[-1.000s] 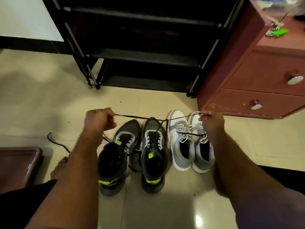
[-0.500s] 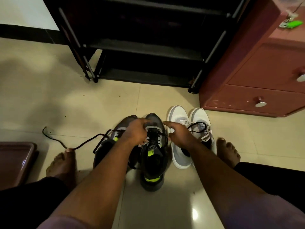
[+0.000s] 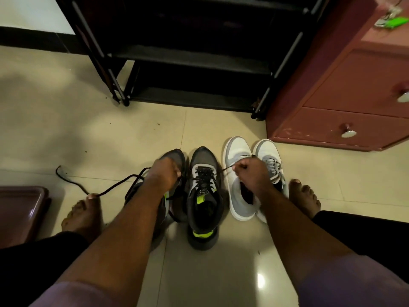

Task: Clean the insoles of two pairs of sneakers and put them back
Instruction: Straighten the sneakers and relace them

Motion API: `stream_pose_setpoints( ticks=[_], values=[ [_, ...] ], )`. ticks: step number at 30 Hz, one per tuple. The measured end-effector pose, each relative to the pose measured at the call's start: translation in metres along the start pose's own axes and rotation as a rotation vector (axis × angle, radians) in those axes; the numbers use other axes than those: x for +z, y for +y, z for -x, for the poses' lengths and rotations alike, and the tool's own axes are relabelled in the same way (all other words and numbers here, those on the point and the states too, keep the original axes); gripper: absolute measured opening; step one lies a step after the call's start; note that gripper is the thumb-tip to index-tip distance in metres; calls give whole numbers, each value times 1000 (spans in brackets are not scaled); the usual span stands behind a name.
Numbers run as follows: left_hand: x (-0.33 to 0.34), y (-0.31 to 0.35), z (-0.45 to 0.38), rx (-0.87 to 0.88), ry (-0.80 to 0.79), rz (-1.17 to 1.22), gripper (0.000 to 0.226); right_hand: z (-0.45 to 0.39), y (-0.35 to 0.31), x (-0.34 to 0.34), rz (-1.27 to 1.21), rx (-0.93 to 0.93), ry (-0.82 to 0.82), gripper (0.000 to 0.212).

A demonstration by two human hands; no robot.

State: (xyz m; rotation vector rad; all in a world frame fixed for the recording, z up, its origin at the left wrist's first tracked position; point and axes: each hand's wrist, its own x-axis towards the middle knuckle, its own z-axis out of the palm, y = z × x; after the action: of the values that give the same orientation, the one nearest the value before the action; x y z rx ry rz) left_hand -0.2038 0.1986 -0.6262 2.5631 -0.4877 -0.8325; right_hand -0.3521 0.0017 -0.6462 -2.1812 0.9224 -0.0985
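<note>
- Right grip (image 3: 251, 173): fingers curled, pinching one end of the black lace (image 3: 225, 170) of the right dark sneaker (image 3: 204, 196); left grip (image 3: 164, 173): over the left dark sneaker (image 3: 177, 158), its hold cannot be told.
- Shoe rack (image 3: 190, 56) and red drawer chest (image 3: 345, 96): one each, behind the shoes.
- Sneakers: four, as two pairs side by side on the floor (image 3: 110, 134), dark pair left of the white-grey pair (image 3: 241, 156); judged light, soft-sided, best held at the heel collar.
- Insoles: none visible; presumably thin and bendy, to be lifted from the heel end.
- Laces: limp, likely to slip; one loose lace (image 3: 73, 182) trails left.
</note>
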Motion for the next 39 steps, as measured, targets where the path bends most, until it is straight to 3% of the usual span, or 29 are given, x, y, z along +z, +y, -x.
stream_pose_setpoints(
  ticks=[2, 6, 9, 12, 14, 17, 21, 23, 28, 32, 35, 37, 39],
  values=[
    [-19, -9, 5, -2, 44, -40, 12, 4, 3, -12, 68, 48, 17, 14],
    [-43, -14, 19, -53, 42, -148, 15, 24, 7, -10, 257, 248, -208, 17],
    [-35, -5, 33, -19, 44, -285, 21, 38, 11, -4, 509, 157, -221, 23],
    [-18, 19, 41, 241, 134, -430, 27, 45, -2, -2, 471, 20, -252, 38],
    [-4, 29, 40, 320, 39, -326, 37, 45, -12, 1, 448, -55, -248, 43],
    [16, 28, 34, 221, -151, -144, 43, 45, -21, 9, 303, -118, -222, 38],
    [28, 18, 29, 137, -179, 42, 28, 45, -15, 30, -13, -53, -350, 46],
    [29, 15, 25, 96, -181, 113, 20, 41, -6, 40, -68, -14, -352, 38],
    [19, 4, 17, 37, -178, -19, 47, 33, 2, 33, 96, -31, -332, 18],
    [8, -5, 10, -4, -208, -98, 42, 31, 4, 19, 417, -138, -327, 19],
    [7, -4, 13, 7, -219, -182, 39, 39, 12, 21, 547, -37, -307, 23],
    [7, -2, 19, 20, -252, -151, 37, 40, 7, 24, 308, 134, -275, 20],
    [10, 2, 24, -4, -302, 169, 33, 38, -13, 24, -300, 409, -241, 15]
  ],
)
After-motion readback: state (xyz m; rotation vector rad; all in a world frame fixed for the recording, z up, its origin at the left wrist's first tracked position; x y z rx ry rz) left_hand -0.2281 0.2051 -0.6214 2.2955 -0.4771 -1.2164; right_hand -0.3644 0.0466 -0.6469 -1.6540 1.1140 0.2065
